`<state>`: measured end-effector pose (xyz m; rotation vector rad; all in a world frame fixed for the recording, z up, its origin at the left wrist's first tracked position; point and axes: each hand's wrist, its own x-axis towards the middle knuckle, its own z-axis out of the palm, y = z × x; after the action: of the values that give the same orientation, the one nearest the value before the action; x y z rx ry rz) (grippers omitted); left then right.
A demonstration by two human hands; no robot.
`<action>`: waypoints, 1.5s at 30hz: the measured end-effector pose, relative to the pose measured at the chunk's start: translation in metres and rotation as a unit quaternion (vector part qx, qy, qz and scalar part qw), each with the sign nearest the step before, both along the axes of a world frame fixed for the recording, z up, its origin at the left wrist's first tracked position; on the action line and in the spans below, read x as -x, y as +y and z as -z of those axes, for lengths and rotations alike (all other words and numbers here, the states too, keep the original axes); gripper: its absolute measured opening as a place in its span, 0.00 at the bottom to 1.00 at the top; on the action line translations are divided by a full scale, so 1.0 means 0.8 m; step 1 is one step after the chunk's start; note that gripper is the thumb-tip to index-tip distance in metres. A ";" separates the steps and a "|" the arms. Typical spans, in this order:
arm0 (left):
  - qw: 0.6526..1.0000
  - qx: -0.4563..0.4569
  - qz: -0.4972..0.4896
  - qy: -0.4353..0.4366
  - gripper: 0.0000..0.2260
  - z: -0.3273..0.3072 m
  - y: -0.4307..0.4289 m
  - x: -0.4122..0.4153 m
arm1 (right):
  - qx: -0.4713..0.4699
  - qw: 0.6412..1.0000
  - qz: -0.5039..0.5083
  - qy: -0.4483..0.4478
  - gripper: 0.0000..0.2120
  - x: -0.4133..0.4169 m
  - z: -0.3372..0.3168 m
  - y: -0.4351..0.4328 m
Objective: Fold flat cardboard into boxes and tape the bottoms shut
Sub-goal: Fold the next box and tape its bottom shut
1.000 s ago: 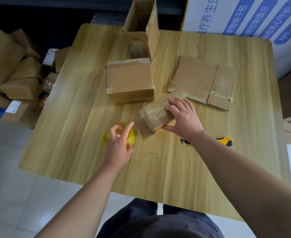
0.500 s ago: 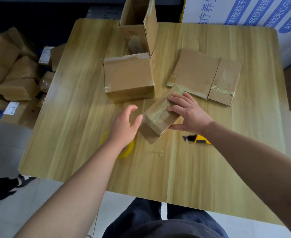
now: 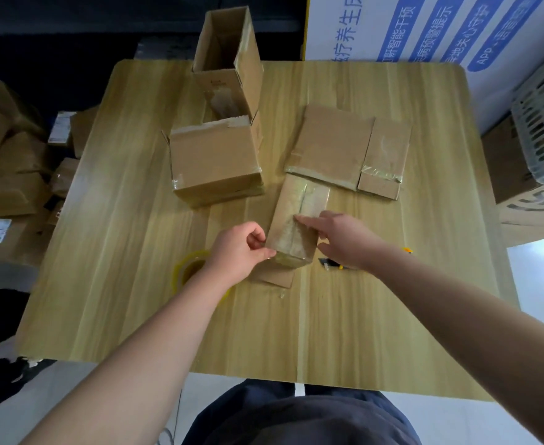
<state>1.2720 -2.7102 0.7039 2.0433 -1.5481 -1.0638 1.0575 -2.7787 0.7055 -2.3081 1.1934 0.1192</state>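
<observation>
Small taped box (image 3: 298,220) at centre of table (image 3: 392,316), taped seam up. Left hand (image 3: 238,248) at its 8 o'clock corner, fingers curled, pinching the edge. Right hand (image 3: 344,239) at 4 o'clock, forefinger straight, pressing the seam. Tape roll (image 3: 188,271) at 8 o'clock, under left wrist.

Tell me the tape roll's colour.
The tape roll is translucent yellow; the head view shows it best.

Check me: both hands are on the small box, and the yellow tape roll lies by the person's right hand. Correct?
Not quite. The head view shows the yellow tape roll beside the left hand, partly under that wrist, not by the right hand. Both hands are indeed on the small box.
</observation>
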 end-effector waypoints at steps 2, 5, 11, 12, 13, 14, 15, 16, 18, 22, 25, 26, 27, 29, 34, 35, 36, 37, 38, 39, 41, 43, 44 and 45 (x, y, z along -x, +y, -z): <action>1.000 -0.004 0.007 -0.005 0.12 -0.004 -0.002 0.006 | -0.030 0.996 0.061 -0.065 0.27 0.004 0.003 0.009; 1.000 -0.010 0.002 -0.007 0.12 -0.005 -0.003 0.009 | -0.078 0.980 0.125 -0.137 0.25 0.012 0.000 0.025; 0.999 -0.019 -0.027 0.006 0.12 0.005 -0.001 0.001 | -0.112 0.940 0.223 -0.232 0.25 0.014 0.022 0.064; 1.000 -0.018 -0.023 0.009 0.12 0.006 -0.001 0.000 | -0.105 0.933 0.240 -0.247 0.24 0.011 0.024 0.067; 1.000 -0.015 -0.016 0.010 0.12 0.006 -0.001 -0.001 | -0.102 0.926 0.255 -0.258 0.23 0.008 0.026 0.068; 1.000 -0.010 -0.008 0.008 0.13 0.007 -0.002 -0.003 | -0.104 0.921 0.267 -0.265 0.21 0.005 0.027 0.068; 1.000 -0.006 -0.001 0.005 0.13 0.008 -0.002 -0.005 | -0.106 0.918 0.271 -0.269 0.20 0.002 0.028 0.067; 1.000 -0.002 0.007 -0.001 0.14 0.008 -0.003 -0.008 | -0.107 0.919 0.269 -0.269 0.20 -0.001 0.030 0.066; 0.999 0.003 0.036 -0.021 0.18 0.007 -0.003 -0.013 | -0.098 0.928 0.249 -0.260 0.19 -0.008 0.031 0.063; 0.992 0.021 0.111 -0.059 0.27 0.001 -0.006 -0.020 | -0.030 0.961 0.169 -0.217 0.18 -0.007 0.031 0.054; 0.978 0.034 0.178 -0.107 0.27 0.000 -0.012 -0.025 | 0.096 0.979 0.067 -0.170 0.17 0.002 0.039 0.048; 0.970 0.039 0.201 -0.132 0.26 0.001 -0.013 -0.026 | 0.122 0.978 0.043 -0.163 0.16 0.004 0.042 0.049; 0.962 0.045 0.219 -0.156 0.26 0.002 -0.012 -0.026 | 0.136 0.977 0.029 -0.160 0.16 0.004 0.044 0.051; 0.959 0.055 0.221 -0.170 0.27 0.003 -0.008 -0.025 | 0.139 0.976 0.034 -0.165 0.16 0.001 0.048 0.055; 0.976 0.065 0.166 -0.122 0.30 0.008 -0.006 -0.020 | 0.130 0.971 0.077 -0.186 0.18 -0.010 0.044 0.052; 0.978 0.066 0.156 -0.118 0.30 0.009 -0.008 -0.020 | 0.132 0.970 0.083 -0.187 0.19 -0.012 0.043 0.050; 0.979 0.071 0.150 -0.118 0.30 0.010 -0.010 -0.019 | 0.139 0.968 0.089 -0.187 0.19 -0.014 0.043 0.049; 0.979 0.075 0.148 -0.120 0.29 0.011 -0.011 -0.019 | 0.146 0.967 0.094 -0.188 0.18 -0.016 0.045 0.048; 0.978 0.080 0.149 -0.123 0.29 0.012 -0.011 -0.019 | 0.151 0.965 0.098 -0.188 0.17 -0.017 0.048 0.049; 0.977 0.084 0.152 -0.125 0.28 0.014 -0.011 -0.019 | 0.152 0.965 0.103 -0.188 0.17 -0.019 0.051 0.050; 0.976 0.087 0.159 -0.124 0.27 0.017 -0.011 -0.021 | 0.148 0.965 0.110 -0.187 0.18 -0.022 0.057 0.052; 0.974 0.083 0.169 -0.123 0.27 0.018 -0.011 -0.023 | 0.144 0.966 0.102 -0.191 0.18 -0.019 0.060 0.053; 0.974 0.082 0.173 -0.119 0.26 0.019 -0.011 -0.025 | 0.143 0.967 0.091 -0.192 0.19 -0.016 0.061 0.053; 0.975 0.081 0.176 -0.114 0.26 0.019 -0.011 -0.026 | 0.140 0.968 0.078 -0.194 0.19 -0.011 0.061 0.052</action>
<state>1.2930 -2.7189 0.6886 1.8751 -2.0977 -0.8020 1.0660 -2.7373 0.6569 -2.3118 1.2366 -0.5661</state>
